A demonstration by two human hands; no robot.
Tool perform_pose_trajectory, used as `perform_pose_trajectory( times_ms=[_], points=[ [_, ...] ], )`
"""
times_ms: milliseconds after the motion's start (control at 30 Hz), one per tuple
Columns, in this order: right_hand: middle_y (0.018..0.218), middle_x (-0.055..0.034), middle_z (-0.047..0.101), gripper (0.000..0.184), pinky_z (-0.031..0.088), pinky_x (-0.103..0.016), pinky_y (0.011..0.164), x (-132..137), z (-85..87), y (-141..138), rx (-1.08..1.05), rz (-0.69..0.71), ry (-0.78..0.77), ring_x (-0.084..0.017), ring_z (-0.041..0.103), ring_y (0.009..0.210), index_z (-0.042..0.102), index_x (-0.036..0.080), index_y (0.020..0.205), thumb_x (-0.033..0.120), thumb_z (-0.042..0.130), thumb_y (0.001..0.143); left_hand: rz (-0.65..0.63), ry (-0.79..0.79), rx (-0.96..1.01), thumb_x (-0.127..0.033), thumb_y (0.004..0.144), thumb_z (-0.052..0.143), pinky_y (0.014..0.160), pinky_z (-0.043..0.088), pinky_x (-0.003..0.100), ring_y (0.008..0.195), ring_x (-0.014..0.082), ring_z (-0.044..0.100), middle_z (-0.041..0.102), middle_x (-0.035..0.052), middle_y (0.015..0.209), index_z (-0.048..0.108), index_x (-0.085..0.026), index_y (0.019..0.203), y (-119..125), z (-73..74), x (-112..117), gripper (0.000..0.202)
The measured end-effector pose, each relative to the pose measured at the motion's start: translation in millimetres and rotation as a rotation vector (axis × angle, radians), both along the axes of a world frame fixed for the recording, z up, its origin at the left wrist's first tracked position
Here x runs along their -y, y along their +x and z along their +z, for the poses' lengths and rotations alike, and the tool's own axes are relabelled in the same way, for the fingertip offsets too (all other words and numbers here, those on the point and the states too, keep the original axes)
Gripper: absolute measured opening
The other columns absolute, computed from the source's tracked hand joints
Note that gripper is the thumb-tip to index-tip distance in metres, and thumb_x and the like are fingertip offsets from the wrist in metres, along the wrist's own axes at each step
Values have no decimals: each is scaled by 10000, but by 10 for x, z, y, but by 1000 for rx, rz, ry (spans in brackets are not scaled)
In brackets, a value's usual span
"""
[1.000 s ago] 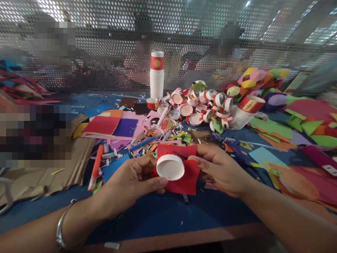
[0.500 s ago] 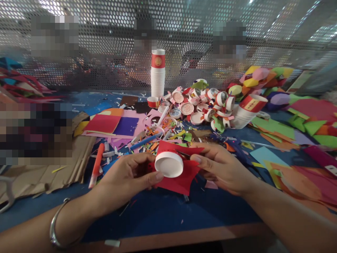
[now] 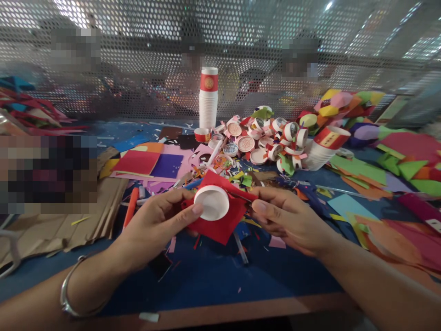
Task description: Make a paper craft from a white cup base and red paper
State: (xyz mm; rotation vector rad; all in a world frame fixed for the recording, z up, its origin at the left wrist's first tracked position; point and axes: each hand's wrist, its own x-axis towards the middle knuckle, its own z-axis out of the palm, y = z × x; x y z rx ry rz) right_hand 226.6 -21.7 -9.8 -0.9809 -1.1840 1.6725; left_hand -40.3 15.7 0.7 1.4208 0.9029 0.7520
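My left hand is closed on a short white paper cup base with a sheet of red paper wrapped behind it; my thumb presses on the cup's rim. My right hand is pinched shut at the red paper's right edge, on a thin dark tool that looks like small scissors; most of it is hidden. Both hands hover just above the blue table. A metal bangle circles my left wrist.
A tall stack of cups stands at the back, with a heap of cut cup rings and a tipped cup stack to its right. Coloured paper sheets, an orange marker, cardboard and scraps lie around. Behind a mesh screen sit other people.
The cup base and red paper have shifted left and a little up and turned in my left hand. My right hand stays at the paper's right edge. Small red scraps now lie below.
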Motion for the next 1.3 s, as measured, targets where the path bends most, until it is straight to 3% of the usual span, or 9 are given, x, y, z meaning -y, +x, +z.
perform_pose_trajectory(
  times_ms=[133,233,500,800,1167,1300],
  points=[
    [630,100,338,352,87,-205,421,-6,-2,18,24,-7,18,-32,177,496,566,184,860,478,746,930,67,-22,34,-470,918,747,644,517,184,718,100,612,700,0,864,726,-212,993,-37,-26,-32,269],
    [628,97,311,356,85,-214,426,-10,0,29,30,-19,43,-38,170,504,552,186,832,474,727,947,109,73,3,-479,924,735,660,494,189,728,103,591,662,-11,823,713,-199,959,-65,-16,-55,283],
    [635,90,355,346,77,-214,409,15,38,35,30,-20,30,-31,174,484,571,190,866,490,724,943,163,330,-217,-479,905,709,537,401,200,616,103,493,593,-21,705,697,-177,864,-16,105,-33,305],
    [642,92,362,373,88,-189,393,-4,28,-17,73,18,-12,-16,206,458,560,179,821,495,718,942,84,353,-284,-488,936,667,550,384,235,632,115,481,578,-13,725,683,-194,911,6,25,27,295],
    [633,88,374,390,94,-199,398,-11,20,-19,81,17,-24,-20,204,453,540,189,774,495,724,932,122,276,-218,-503,902,698,523,409,237,601,121,523,642,8,720,695,-186,933,17,47,23,318],
    [622,91,376,386,97,-204,399,-21,25,-17,79,15,-23,-18,203,445,549,186,779,496,722,933,40,302,-212,-460,941,682,536,410,217,622,109,521,629,-8,727,696,-200,901,15,33,28,263]
  ],
)
